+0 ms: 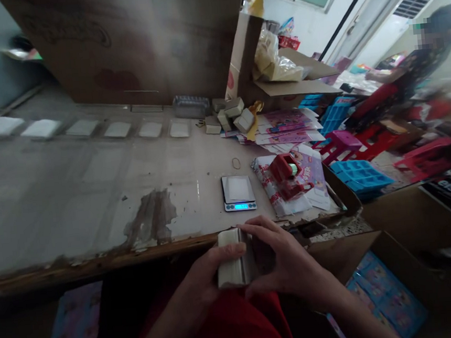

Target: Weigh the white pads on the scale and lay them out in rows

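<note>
Head view: left hand (205, 278) and right hand (287, 261) both clasping a pale stack of cards (233, 257).

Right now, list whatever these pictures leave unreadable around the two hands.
Head view only:
- Pale rectangular block in the left hand and right hand: its right side is covered by fingers, and what it is made of cannot be told.
- Small silver digital scale: the blue readout is too small to read.
- Row of white flat packets: blurred.
- Big brown cardboard box: top cut off by the edge.
</note>
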`<control>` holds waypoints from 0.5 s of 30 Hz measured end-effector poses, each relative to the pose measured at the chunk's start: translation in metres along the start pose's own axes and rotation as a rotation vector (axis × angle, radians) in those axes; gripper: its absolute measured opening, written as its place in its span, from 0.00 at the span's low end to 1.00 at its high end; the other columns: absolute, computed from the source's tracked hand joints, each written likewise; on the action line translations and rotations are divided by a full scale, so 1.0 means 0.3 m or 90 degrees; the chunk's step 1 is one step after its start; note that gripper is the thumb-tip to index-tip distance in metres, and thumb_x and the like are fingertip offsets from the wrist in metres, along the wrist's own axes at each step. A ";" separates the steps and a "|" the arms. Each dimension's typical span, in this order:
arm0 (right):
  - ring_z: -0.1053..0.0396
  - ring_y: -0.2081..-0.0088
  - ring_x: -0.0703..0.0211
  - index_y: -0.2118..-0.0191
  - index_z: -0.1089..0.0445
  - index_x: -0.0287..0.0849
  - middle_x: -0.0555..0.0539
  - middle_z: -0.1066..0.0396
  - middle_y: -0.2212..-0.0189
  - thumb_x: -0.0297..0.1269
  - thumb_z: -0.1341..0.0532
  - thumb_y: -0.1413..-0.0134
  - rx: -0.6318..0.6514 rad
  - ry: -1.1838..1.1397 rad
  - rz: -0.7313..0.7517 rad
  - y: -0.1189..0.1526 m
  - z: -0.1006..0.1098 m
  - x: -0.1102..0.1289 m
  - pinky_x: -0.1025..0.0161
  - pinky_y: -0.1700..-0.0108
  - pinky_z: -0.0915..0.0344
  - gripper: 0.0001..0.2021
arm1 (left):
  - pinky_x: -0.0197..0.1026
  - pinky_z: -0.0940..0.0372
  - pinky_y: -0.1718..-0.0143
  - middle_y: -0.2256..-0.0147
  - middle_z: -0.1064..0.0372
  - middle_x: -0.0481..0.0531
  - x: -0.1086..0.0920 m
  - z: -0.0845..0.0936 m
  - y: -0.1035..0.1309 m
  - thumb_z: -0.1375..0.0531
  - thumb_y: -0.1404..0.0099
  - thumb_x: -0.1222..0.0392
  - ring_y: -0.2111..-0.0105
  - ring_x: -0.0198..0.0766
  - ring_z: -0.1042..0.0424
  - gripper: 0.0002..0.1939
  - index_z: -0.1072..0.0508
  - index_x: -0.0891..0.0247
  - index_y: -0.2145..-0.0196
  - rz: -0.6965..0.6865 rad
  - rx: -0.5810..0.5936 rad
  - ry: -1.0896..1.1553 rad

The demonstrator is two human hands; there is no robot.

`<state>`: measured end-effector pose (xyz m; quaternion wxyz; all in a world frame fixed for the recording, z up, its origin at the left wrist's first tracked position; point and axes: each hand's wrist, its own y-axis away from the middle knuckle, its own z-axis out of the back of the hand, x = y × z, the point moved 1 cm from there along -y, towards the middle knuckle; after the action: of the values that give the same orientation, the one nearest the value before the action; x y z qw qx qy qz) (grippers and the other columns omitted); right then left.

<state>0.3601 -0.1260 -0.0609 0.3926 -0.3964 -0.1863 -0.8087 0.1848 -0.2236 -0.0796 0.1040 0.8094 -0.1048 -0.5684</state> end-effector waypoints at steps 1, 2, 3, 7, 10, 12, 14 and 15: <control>0.32 0.48 0.48 0.40 0.35 0.48 0.42 0.37 0.45 0.49 0.22 0.71 -0.011 -0.014 0.001 -0.001 -0.005 -0.002 0.55 0.48 0.31 0.47 | 0.49 0.34 0.49 0.53 0.23 0.54 0.011 0.012 0.004 0.30 0.50 0.63 0.51 0.55 0.28 0.22 0.20 0.57 0.55 -0.012 -0.014 0.020; 0.32 0.48 0.48 0.41 0.35 0.48 0.42 0.36 0.45 0.48 0.22 0.71 -0.021 -0.025 0.002 -0.002 -0.010 -0.003 0.55 0.48 0.31 0.46 | 0.48 0.35 0.49 0.54 0.23 0.54 0.024 0.024 0.006 0.30 0.50 0.64 0.52 0.54 0.27 0.20 0.20 0.57 0.57 -0.025 -0.031 0.045; 0.32 0.47 0.48 0.41 0.34 0.48 0.43 0.35 0.46 0.48 0.22 0.72 -0.033 -0.032 0.005 -0.003 -0.015 -0.004 0.55 0.48 0.31 0.46 | 0.48 0.35 0.49 0.54 0.23 0.55 0.037 0.034 0.008 0.30 0.50 0.65 0.53 0.53 0.27 0.19 0.19 0.57 0.58 -0.039 -0.048 0.069; 0.33 0.45 0.45 0.41 0.33 0.49 0.43 0.33 0.45 0.46 0.21 0.76 -0.064 -0.068 -0.007 -0.007 -0.031 -0.020 0.52 0.44 0.33 0.47 | 0.46 0.35 0.49 0.52 0.24 0.54 0.070 0.053 0.016 0.32 0.50 0.71 0.51 0.52 0.28 0.22 0.19 0.54 0.57 -0.076 -0.084 0.120; 0.32 0.45 0.44 0.41 0.33 0.50 0.42 0.33 0.45 0.45 0.21 0.77 -0.069 -0.117 -0.034 -0.005 -0.039 -0.039 0.50 0.42 0.35 0.48 | 0.45 0.35 0.49 0.53 0.24 0.55 0.069 0.051 0.018 0.32 0.49 0.71 0.54 0.51 0.27 0.20 0.19 0.55 0.59 -0.061 -0.072 0.172; 0.33 0.44 0.43 0.40 0.34 0.51 0.42 0.32 0.44 0.45 0.21 0.76 -0.069 -0.143 -0.049 0.000 -0.043 -0.050 0.49 0.41 0.36 0.49 | 0.46 0.35 0.49 0.54 0.24 0.55 0.063 0.050 0.016 0.32 0.50 0.72 0.54 0.51 0.27 0.19 0.18 0.56 0.60 -0.032 -0.070 0.204; 0.33 0.44 0.43 0.40 0.34 0.51 0.43 0.32 0.43 0.45 0.21 0.76 -0.075 -0.166 -0.055 0.008 -0.044 -0.056 0.48 0.40 0.37 0.49 | 0.47 0.36 0.48 0.54 0.23 0.54 0.063 0.051 0.009 0.31 0.52 0.72 0.52 0.52 0.28 0.20 0.19 0.55 0.61 -0.012 -0.081 0.219; 0.33 0.43 0.43 0.40 0.35 0.52 0.42 0.33 0.43 0.46 0.21 0.75 -0.080 -0.179 -0.056 0.013 -0.042 -0.058 0.48 0.40 0.37 0.49 | 0.48 0.35 0.48 0.54 0.23 0.53 0.066 0.052 0.000 0.31 0.53 0.71 0.51 0.53 0.28 0.20 0.19 0.55 0.61 -0.006 -0.084 0.231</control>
<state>0.3635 -0.1277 -0.0823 0.3015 -0.5206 -0.2056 -0.7718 0.1768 -0.2302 -0.1024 0.1716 0.8905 -0.0431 -0.4192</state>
